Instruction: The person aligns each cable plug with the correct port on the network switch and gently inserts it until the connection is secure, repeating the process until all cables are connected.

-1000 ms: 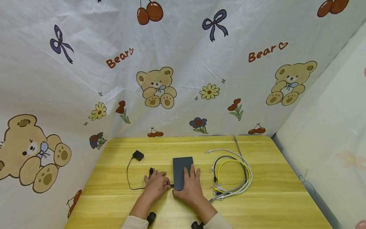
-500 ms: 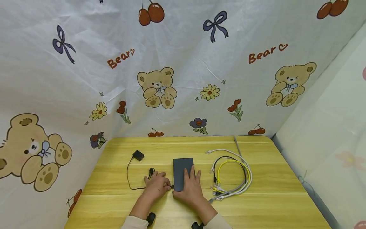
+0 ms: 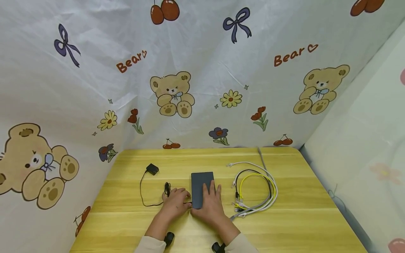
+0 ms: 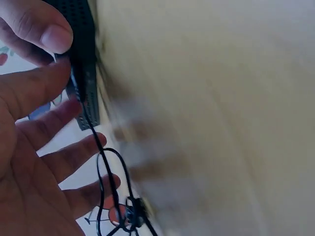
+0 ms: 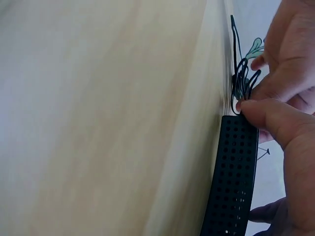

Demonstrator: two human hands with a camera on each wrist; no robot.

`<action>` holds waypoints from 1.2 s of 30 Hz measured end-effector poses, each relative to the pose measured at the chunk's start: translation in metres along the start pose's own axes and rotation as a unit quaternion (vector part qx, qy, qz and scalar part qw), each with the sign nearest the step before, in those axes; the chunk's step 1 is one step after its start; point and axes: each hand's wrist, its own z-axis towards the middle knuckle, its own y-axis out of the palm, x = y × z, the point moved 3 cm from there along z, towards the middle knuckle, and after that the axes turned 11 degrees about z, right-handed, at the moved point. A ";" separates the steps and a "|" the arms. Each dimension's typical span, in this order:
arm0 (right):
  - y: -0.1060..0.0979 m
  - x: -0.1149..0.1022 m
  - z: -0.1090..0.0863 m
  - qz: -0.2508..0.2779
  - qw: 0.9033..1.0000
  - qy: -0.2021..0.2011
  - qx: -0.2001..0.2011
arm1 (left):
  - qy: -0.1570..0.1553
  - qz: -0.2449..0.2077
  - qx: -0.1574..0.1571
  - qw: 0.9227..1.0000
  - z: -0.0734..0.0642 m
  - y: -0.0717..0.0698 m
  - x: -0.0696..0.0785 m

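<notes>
Mid-bench [image 3: 300, 196], the dark vented box [image 3: 197, 186] sits partly under the spread right hand [image 3: 211, 208]; at the box's eight o'clock, the left hand [image 3: 175, 204] pinches a power plug [image 4: 78, 83]. A crooked push could jam it.

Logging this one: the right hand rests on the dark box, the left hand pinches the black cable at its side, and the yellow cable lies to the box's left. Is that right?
One slip: the yellow cable lies to the right of the dark box, as the head view shows. The rest stands.
</notes>
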 end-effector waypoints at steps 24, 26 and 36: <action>-0.012 0.018 -0.014 0.128 0.991 0.025 -0.037 | -0.083 -0.005 -0.036 0.996 0.008 0.011 0.032; -0.014 0.017 -0.015 0.129 0.990 0.025 -0.042 | -0.089 -0.006 -0.036 0.995 0.009 0.013 0.035; -0.025 0.022 -0.019 0.125 0.990 0.017 -0.068 | -0.094 -0.028 -0.038 0.994 0.011 0.022 0.048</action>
